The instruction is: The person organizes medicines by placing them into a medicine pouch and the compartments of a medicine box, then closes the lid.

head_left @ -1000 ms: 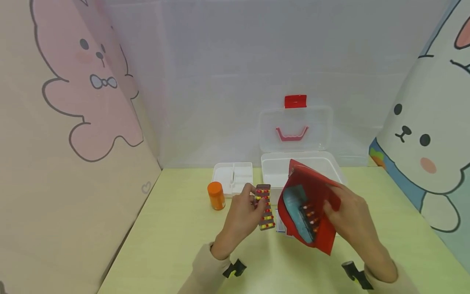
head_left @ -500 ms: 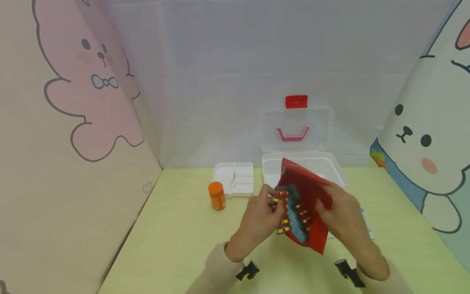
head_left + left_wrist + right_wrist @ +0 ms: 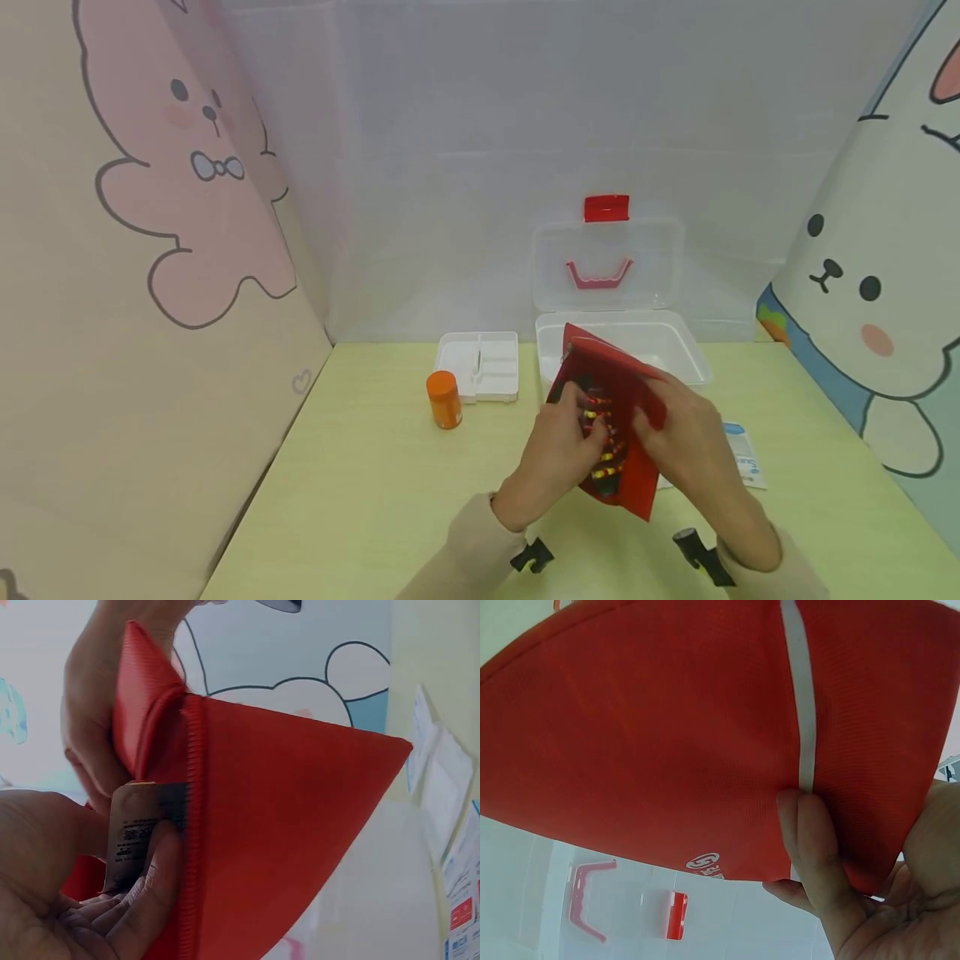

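Observation:
My left hand (image 3: 562, 442) pinches a blister pack of red and yellow capsules (image 3: 602, 450) at the mouth of a red pouch. In the left wrist view the printed silver back of the blister pack (image 3: 139, 832) shows, its far end inside the pouch opening. The red pouch (image 3: 652, 742) is held up by my right hand (image 3: 686, 429), whose fingers and thumb grip its flap edge. A white stripe and a small white logo mark the pouch's outside in the right wrist view. The pouch's other contents are mostly hidden by my left hand.
A white clear-lidded box (image 3: 693, 354) stands open at the back, its lid with a pink handle (image 3: 600, 279) raised. Left of it are a white divided tray (image 3: 498, 379) and an orange bottle (image 3: 445, 400). A white-and-blue packet (image 3: 742, 454) lies right of my right hand.
My left hand has moved right with the blister pack, from beside the pouch into its mouth. The right hand and pouch have shifted slightly left, uncovering the white-and-blue packet.

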Available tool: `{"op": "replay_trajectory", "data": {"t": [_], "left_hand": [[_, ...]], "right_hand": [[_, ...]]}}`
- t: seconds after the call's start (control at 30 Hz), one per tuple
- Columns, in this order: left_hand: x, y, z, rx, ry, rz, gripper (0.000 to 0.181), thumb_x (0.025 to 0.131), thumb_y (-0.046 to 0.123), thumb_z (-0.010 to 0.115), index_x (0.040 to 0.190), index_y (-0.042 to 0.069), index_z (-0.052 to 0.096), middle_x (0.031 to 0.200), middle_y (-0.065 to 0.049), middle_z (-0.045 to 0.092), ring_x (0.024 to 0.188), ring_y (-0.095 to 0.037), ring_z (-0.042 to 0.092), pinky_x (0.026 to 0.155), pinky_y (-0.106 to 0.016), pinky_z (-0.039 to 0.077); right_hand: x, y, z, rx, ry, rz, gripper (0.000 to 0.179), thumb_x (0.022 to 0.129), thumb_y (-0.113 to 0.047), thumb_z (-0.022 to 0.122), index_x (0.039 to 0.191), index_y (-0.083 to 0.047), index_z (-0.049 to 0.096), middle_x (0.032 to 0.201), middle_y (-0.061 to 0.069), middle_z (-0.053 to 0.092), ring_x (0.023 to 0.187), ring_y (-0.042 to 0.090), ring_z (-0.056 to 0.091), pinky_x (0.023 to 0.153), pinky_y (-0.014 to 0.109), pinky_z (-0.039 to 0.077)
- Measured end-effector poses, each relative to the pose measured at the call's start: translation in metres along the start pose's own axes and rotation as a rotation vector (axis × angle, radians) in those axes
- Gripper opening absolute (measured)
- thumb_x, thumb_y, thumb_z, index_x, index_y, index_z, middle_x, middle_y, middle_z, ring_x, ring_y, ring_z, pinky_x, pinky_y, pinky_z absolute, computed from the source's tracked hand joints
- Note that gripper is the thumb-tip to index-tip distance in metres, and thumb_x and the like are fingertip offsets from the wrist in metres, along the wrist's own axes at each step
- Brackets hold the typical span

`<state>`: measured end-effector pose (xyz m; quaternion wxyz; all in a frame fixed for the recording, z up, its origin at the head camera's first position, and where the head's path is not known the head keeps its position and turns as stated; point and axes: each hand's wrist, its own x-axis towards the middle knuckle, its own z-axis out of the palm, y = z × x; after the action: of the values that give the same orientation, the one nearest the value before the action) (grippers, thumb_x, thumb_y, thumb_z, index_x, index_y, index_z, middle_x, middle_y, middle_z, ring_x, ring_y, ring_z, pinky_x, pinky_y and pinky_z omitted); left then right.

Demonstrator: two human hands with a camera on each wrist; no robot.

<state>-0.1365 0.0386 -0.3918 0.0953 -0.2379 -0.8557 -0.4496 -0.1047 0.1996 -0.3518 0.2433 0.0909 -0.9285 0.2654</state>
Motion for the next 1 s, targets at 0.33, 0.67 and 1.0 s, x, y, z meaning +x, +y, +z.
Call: {"op": "replay_trajectory", "data": {"t": [0.33,0.67,1.0], "left_hand": [[0.002,-0.006,0.02,0.044,-0.023,-0.041,0.019,0.091,0.013,0.064,0.098,0.006,0.048,0.061,0.004,0.047,0.043,0.0,0.039,0.037,-0.01,0.031],[0.003,-0.011,0.029,0.049,-0.055,-0.038,0.018,0.093,0.015,0.063,0.103,0.006,0.052,0.065,0.003,0.052,0.046,0.002,0.044,0.041,-0.009,0.036],[0.004,-0.013,0.028,0.145,-0.098,0.03,0.027,0.098,0.019,0.055,0.072,0.012,0.056,0.054,0.007,0.048,0.041,0.003,0.039,0.039,-0.01,0.033]], "right_hand": [[-0.001,-0.003,0.005,-0.005,-0.012,-0.001,0.032,0.083,0.001,0.068,0.114,0.002,0.064,0.111,0.019,0.068,0.092,0.034,0.065,0.078,0.053,0.057],[-0.001,-0.004,0.007,-0.003,-0.013,-0.003,0.032,0.082,0.001,0.067,0.114,0.002,0.065,0.112,0.019,0.068,0.092,0.035,0.065,0.081,0.054,0.056],[-0.001,-0.004,0.007,-0.005,-0.023,0.0,0.034,0.082,0.001,0.067,0.116,0.002,0.064,0.113,0.019,0.067,0.092,0.034,0.064,0.082,0.054,0.056]]}}
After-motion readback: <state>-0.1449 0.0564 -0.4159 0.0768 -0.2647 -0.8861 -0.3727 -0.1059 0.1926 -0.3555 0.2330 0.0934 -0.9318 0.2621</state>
